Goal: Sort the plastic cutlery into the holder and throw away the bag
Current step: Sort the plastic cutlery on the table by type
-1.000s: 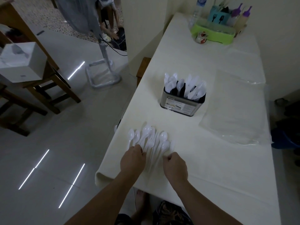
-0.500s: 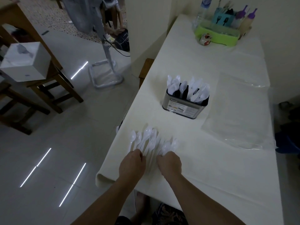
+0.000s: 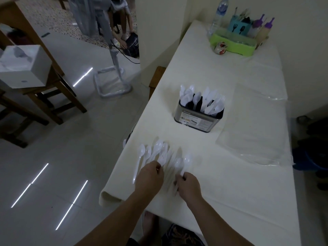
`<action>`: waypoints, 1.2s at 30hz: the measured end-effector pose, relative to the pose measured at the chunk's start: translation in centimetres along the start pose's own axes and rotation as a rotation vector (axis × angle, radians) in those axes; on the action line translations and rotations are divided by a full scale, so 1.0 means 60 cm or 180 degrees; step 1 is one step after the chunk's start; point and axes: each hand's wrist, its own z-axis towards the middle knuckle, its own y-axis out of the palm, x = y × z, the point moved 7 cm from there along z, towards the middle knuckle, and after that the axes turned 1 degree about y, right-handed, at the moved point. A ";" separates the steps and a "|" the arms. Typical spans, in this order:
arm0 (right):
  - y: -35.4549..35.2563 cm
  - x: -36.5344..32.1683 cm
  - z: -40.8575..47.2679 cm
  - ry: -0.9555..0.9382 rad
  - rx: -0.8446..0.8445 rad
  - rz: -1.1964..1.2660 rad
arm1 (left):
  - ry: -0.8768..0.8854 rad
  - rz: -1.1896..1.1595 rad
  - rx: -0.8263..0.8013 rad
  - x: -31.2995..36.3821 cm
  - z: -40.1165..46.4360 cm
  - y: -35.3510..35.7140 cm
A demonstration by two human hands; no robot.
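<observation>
- Cutlery [image 3: 156, 153]: loose white plastic pieces lie fanned near the front edge of the surface [image 3: 230, 192]; five spoon bowls and one fork head are countable, the rest blurred.
- Holder [image 3: 198, 118]: one metal holder, farther back, holds upright white cutlery.
- Bag [image 3: 255, 128]: one clear bag lies flat, right of the holder.
- Left hand [image 3: 149, 176]: fingers curled onto the handles; grip cannot be told.
- Right hand [image 3: 189, 185]: pinches one spoon handle.

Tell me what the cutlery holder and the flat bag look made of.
The oval cutlery holder looks like brushed metal: grey sheen, paper label, dark insert. The flat clear bag looks like thin glossy plastic film; the cloth shows through, edges glint.
</observation>
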 end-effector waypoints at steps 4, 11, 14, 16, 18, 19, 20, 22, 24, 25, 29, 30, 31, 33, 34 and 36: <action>-0.002 0.010 0.001 0.0000 0.0176 -0.0242 | 0.0072 0.0021 -0.0043 0.008 -0.006 0.011; 0.004 -0.012 0.008 -0.0093 0.0333 -0.0829 | -0.0278 0.0226 0.0413 -0.022 -0.011 -0.017; 0.006 -0.009 0.016 -0.0025 0.0219 -0.0715 | -0.0404 0.0262 0.0566 -0.036 0.007 -0.031; 0.006 -0.009 0.017 -0.0014 0.0148 -0.0622 | -0.0415 0.0269 0.0541 -0.036 0.022 -0.035; 0.009 -0.008 0.015 -0.0030 0.0007 -0.0472 | -0.0393 0.0322 0.0497 -0.032 0.037 -0.034; 0.009 -0.007 0.013 -0.0051 -0.0049 -0.0332 | -0.0366 0.0378 0.0473 -0.028 0.043 -0.033; 0.009 -0.004 0.012 -0.0051 -0.0083 -0.0168 | -0.0351 0.0437 0.0451 -0.025 0.049 -0.032; 0.007 0.004 0.008 0.0048 -0.0163 0.0180 | -0.0385 0.0509 0.0385 -0.023 0.058 -0.028; 0.005 0.010 0.007 0.0133 -0.0196 0.0329 | -0.0444 0.0561 0.0320 -0.025 0.063 -0.025; 0.003 0.013 0.008 0.0154 -0.0187 0.0329 | -0.0472 0.0578 0.0285 -0.026 0.065 -0.024; -0.002 0.014 0.012 0.0117 -0.0095 0.0207 | -0.0540 0.0491 0.0220 -0.028 0.072 -0.024; -0.002 0.014 0.012 0.0106 -0.0087 0.0217 | -0.0563 0.0452 0.0264 -0.029 0.074 -0.028; -0.002 0.013 0.012 0.0100 -0.0088 0.0230 | -0.0589 0.0415 0.0321 -0.031 0.075 -0.032; -0.002 0.008 0.011 0.0059 -0.0085 0.0239 | -0.0618 0.0363 0.0431 -0.035 0.078 -0.041; -0.002 0.006 0.009 0.0038 -0.0086 0.0238 | -0.0611 0.0333 0.0478 -0.036 0.079 -0.046; -0.003 -0.001 0.006 -0.0006 -0.0080 0.0218 | -0.0573 0.0239 0.0493 -0.036 0.080 -0.054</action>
